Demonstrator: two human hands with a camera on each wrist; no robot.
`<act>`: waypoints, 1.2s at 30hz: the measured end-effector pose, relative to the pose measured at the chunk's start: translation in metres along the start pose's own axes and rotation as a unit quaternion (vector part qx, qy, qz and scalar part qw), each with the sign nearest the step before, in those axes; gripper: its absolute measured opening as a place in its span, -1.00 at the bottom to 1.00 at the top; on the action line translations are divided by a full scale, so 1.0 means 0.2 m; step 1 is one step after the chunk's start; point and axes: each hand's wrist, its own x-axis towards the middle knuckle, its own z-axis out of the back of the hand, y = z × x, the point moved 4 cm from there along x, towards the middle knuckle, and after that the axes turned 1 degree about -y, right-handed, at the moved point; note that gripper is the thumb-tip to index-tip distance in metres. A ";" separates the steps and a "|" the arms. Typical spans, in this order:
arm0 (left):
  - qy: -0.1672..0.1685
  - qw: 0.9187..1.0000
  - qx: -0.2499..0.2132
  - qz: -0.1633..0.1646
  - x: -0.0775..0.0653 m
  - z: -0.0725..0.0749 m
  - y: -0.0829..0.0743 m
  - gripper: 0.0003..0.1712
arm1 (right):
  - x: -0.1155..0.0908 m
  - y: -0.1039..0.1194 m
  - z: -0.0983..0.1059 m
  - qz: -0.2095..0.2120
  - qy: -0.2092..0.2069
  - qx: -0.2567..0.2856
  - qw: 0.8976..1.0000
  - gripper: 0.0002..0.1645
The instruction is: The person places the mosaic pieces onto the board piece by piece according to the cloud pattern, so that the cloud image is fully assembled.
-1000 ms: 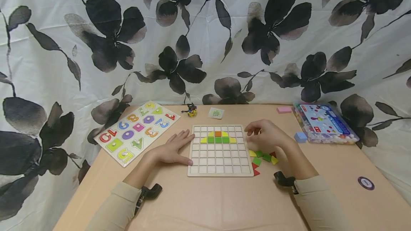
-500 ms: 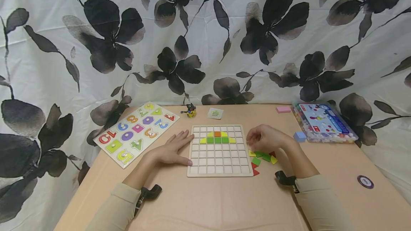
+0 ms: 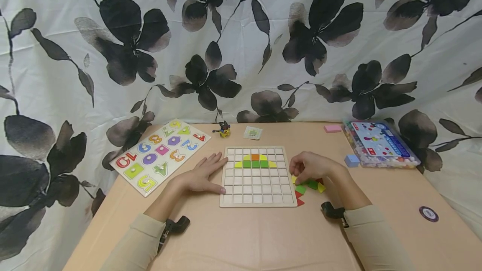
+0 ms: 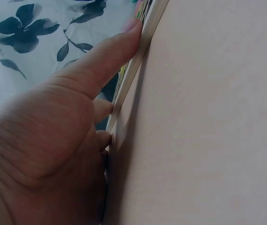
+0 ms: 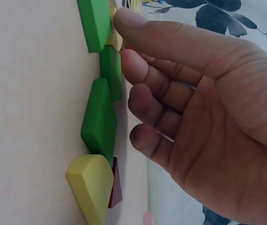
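Observation:
A white grid board [image 3: 244, 189] lies in the middle of the table. Green, yellow and orange pieces [image 3: 255, 164] form a stepped shape in its upper rows. My left hand [image 3: 201, 175] rests along the board's left side, fingers extended, thumb touching the edge [image 4: 133, 75]. To the right of the board my right hand [image 3: 314, 165] is lowered over loose pieces, fingers loosely bent. Its thumb is at a yellow piece [image 5: 115, 30], partly covered by the thumb; no firm grip shows. Green pieces [image 5: 98, 119], another yellow piece [image 5: 91, 187] and red pieces [image 3: 299, 199] lie close by.
A number and shape puzzle board [image 3: 162, 154] lies at the left. Behind the grid board are a small toy figure [image 3: 224, 129] and a card [image 3: 252, 133]. At the right sit a pink block [image 3: 333, 129], blue cube [image 3: 352, 161], bead box [image 3: 380, 143] and round disc [image 3: 429, 213].
My right hand has moved down toward the front, from beside the board's upper right to the loose pieces. The left hand and the board have stayed still.

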 end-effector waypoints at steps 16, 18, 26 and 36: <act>-0.001 1.000 0.009 -0.003 0.01 0.00 0.01 0.31 | 0.02 -0.01 0.00 -0.009 -0.017 -0.036 0.999 -0.81; -0.002 1.000 0.008 -0.003 0.01 0.00 0.02 0.31 | 0.02 -0.01 0.00 -0.008 -0.017 -0.037 0.999 -0.80; -0.002 1.000 0.003 -0.002 0.01 -0.01 0.02 0.31 | 0.02 0.00 0.01 0.007 -0.057 -0.021 0.998 -0.86; -0.001 1.000 0.003 -0.003 0.01 0.00 0.01 0.31 | 0.02 0.05 0.03 0.054 -0.111 0.034 0.992 -0.79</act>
